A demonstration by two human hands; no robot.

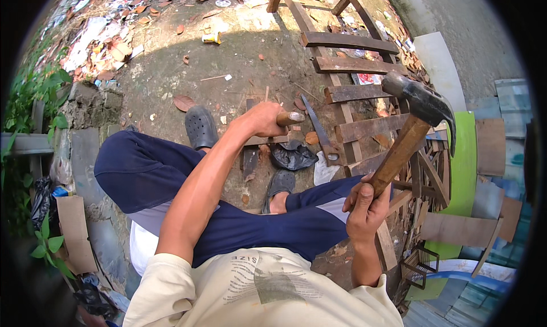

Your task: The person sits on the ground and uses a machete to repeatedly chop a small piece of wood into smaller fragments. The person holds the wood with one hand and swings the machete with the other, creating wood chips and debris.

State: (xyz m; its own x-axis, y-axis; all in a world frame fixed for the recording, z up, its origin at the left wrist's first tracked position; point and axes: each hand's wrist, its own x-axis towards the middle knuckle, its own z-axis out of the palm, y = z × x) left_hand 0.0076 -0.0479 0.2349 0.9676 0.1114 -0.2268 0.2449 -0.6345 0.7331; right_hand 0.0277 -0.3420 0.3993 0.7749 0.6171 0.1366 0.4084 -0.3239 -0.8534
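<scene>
My right hand (364, 204) grips a raised hammer (419, 113); my left hand (263, 119) clasps a wooden handle (290, 118); I judge a downward strike is due, squarely aimed.

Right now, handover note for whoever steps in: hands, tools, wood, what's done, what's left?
Right hand: holds claw hammer by its wooden handle, head raised.
Left hand: grips a wooden-handled tool, likely a chisel, over a dark board on the ground between the feet.
Slatted wooden frame and handsaw lie just ahead.
Done: tool positioned. Left: presumably the hammer blow.
</scene>
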